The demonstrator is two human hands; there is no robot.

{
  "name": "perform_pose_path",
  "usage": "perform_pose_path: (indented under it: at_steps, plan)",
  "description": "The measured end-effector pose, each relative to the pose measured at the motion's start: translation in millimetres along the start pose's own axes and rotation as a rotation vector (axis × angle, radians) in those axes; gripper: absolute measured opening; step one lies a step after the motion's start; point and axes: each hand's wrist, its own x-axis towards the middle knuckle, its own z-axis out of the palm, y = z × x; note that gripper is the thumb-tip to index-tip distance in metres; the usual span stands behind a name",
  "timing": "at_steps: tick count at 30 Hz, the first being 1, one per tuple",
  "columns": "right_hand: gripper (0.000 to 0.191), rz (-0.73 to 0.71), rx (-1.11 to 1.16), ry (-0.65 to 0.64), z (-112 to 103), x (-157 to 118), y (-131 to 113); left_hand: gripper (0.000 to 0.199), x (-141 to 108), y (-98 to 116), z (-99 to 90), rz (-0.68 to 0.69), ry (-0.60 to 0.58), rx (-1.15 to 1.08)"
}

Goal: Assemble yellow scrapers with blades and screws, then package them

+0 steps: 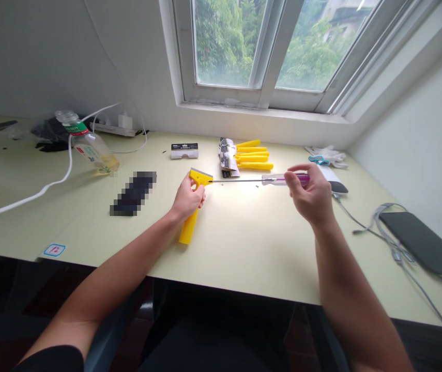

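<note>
My left hand [188, 199] is closed around a yellow scraper [188, 227], just below its wide head, with the handle's end slanting down toward me. A metal blade edge shows along the top of that head. In my right hand [310, 195] is a screwdriver [240, 180] with a clear and purple handle, held level. Its long shaft points left, and the tip meets the scraper's head or lies right beside it. Two tiny metal pieces, perhaps screws, lie on the table [244, 248] below the shaft.
Several yellow-handled scrapers [255, 155] with card sleeves lie toward the window. Left of them is a loose card sleeve [184, 151]. A dark pixelated object [133, 194] and a tilted bottle [92, 150] are on the left. At right are white gloves [331, 156], cables [383, 232] and a dark flat device [426, 243].
</note>
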Motion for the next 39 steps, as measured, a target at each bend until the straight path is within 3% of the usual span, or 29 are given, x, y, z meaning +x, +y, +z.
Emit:
perform_pose_path:
  at_steps: [4, 8, 11, 15, 19, 23, 27, 31, 34, 39]
  plan:
    - [0.047, -0.056, 0.016, -0.048, -1.0, -0.5, -2.1, 0.026, 0.3, -2.0, 0.8, 0.000, 0.006, 0.021]
    - [0.035, -0.053, -0.121, 0.006, -1.7, -1.6, -4.5, 0.024, 0.8, -3.4, 1.0, 0.009, 0.001, 0.021]
    - [0.050, -0.116, -0.068, -0.052, -1.2, -1.8, -5.4, 0.024, 1.0, -3.9, 1.0, 0.007, 0.002, 0.020]
    - [0.039, -0.045, -0.131, 0.002, 0.3, -1.8, -5.3, 0.025, 1.1, -4.7, 1.3, 0.001, -0.013, 0.021]
    - [0.050, -0.080, -0.056, -0.058, 0.7, -1.7, -5.1, 0.024, 1.1, -5.0, 1.3, -0.002, -0.014, 0.021]
    - [0.035, -0.012, -0.158, 0.065, -0.5, -1.7, -5.5, 0.024, 0.9, -5.2, 1.6, 0.008, -0.032, 0.017]
    - [0.053, -0.053, -0.062, -0.058, 0.3, -1.6, -5.0, 0.025, 1.0, -5.4, 1.8, 0.005, -0.022, 0.020]
    - [0.038, 0.011, -0.140, 0.094, 5.4, -1.5, -1.5, 0.026, 1.4, -4.8, 1.2, 0.012, -0.022, 0.020]
    - [0.053, -0.017, -0.029, -0.026, 7.8, -0.8, 2.3, 0.026, 2.2, -4.3, -0.1, 0.015, -0.005, 0.017]
    - [0.042, 0.064, -0.077, 0.036, 7.4, -0.1, 5.5, 0.026, 2.5, -3.5, -1.0, 0.025, -0.001, 0.022]
